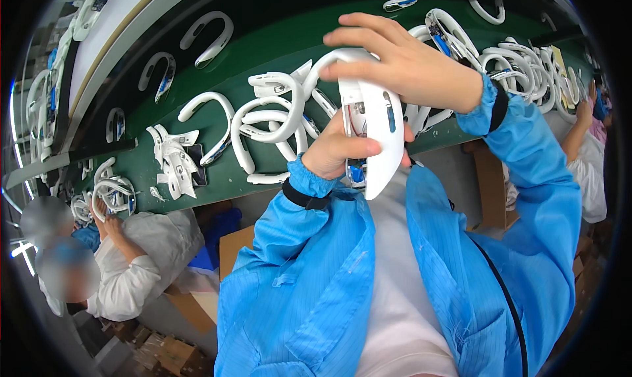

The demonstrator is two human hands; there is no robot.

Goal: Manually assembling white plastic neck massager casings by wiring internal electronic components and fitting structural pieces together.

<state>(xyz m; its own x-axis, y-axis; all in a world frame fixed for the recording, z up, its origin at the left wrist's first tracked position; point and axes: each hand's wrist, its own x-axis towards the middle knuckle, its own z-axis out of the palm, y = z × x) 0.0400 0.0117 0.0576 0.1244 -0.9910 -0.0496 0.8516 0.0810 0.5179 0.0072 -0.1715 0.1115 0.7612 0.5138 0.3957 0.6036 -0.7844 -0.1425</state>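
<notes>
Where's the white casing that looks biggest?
In the head view, the white casing is right of centre, in the left hand, the right hand at its top.

the person is wearing a bright blue, finely striped work jacket [296, 318], hanging open over a white shirt [408, 304]. its sleeves [536, 160] are ending in gathered cuffs [307, 179], a black band [304, 197] is circling each wrist just behind the cuff, and a thin black cord [508, 294] is running down the right side.
</notes>
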